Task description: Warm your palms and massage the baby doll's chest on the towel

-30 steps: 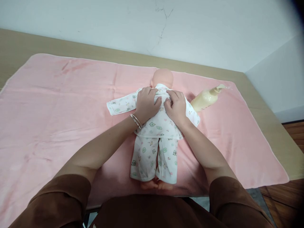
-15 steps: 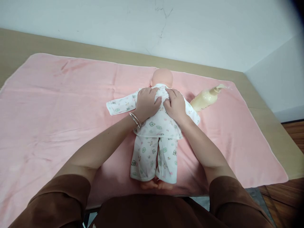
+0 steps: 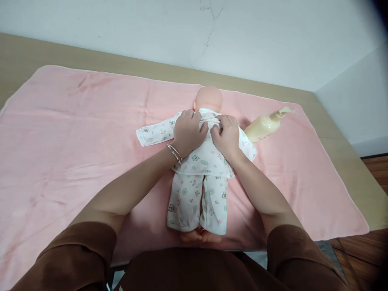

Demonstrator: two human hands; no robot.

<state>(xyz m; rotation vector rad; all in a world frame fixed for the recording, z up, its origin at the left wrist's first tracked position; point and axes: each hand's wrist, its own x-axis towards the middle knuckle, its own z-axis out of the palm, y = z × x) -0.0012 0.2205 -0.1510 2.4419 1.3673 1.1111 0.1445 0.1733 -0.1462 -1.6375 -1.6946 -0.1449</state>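
A baby doll in white printed pyjamas lies face down on a pink towel, head away from me. Both my hands rest on its upper back. My left hand, with bangles at the wrist, lies on the doll's left shoulder, fingers curved over the cloth. My right hand presses the right shoulder, fingers bent and pinching the shirt fabric near the collar. The thumbs nearly meet over the spine.
A cream pump bottle lies on its side on the towel just right of the doll. The towel covers a wooden table set against a white wall. Wooden floor shows at the right.
My hands have crept slightly up the doll's back toward the collar, and the right fingers curl more tightly. The doll stays where it was.
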